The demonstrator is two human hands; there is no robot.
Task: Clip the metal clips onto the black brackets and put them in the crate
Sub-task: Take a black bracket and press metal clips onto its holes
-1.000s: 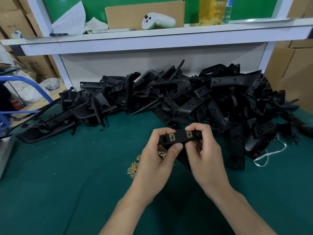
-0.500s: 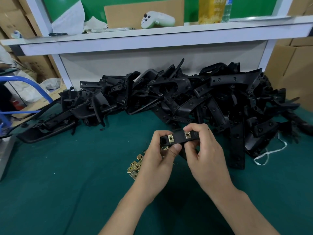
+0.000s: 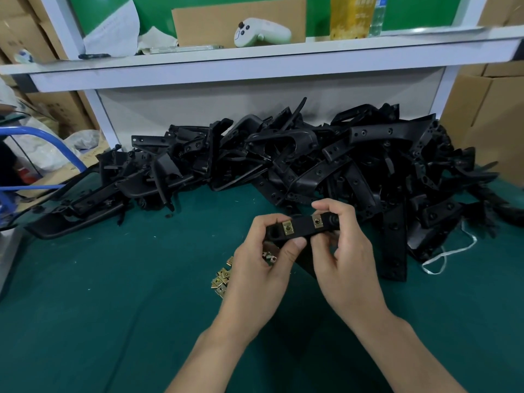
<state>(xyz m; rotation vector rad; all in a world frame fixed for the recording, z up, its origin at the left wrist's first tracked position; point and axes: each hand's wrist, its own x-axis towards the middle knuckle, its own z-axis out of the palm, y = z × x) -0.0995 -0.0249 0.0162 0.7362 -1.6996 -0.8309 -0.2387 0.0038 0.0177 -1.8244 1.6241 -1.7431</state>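
Hands: both are raised over the middle of the table [image 3: 99, 307], close together, each gripping one end of the same black bracket.
Left hand [image 3: 263, 268]: its fingers curl behind the bracket's left end and its thumb presses up on the lower edge, just under the left clip.
Right hand [image 3: 346, 265]: it pinches the right end, with the forefinger hooked over the top edge and the thumb beneath.
Held bracket [image 3: 302, 226]: a short black bar, face to the camera, with its right end slightly higher, held off the table.
Fitted clips: two brass-coloured metal clips sit on the bar's face, the left clip [image 3: 287, 228] and the right clip [image 3: 317, 222], well apart.
Loose clips [image 3: 221, 279]: a small heap lies on the table just beside the left hand, partly hidden by it.
Flat bracket [image 3: 394, 251]: a long black strip lies on the table just right of the right hand, running toward the near edge.
White cord [image 3: 442, 256]: it lies looped on the table beside the strip's near end.
Bracket pile [image 3: 312, 160]: it spans the table's far edge nearly from side to side, and its near fringe reaches just behind the hands.
Green surface: a wide stretch runs from the hands to the left edge and along the near edge around both forearms, with a narrower band on the right.
Shelf [image 3: 255, 69]: a white shelf overhangs the pile and carries a white controller [image 3: 261, 32].
Beyond the edges: cardboard boxes [image 3: 496, 123] stand past the right edge and a blue tube frame [image 3: 56, 143] past the left.
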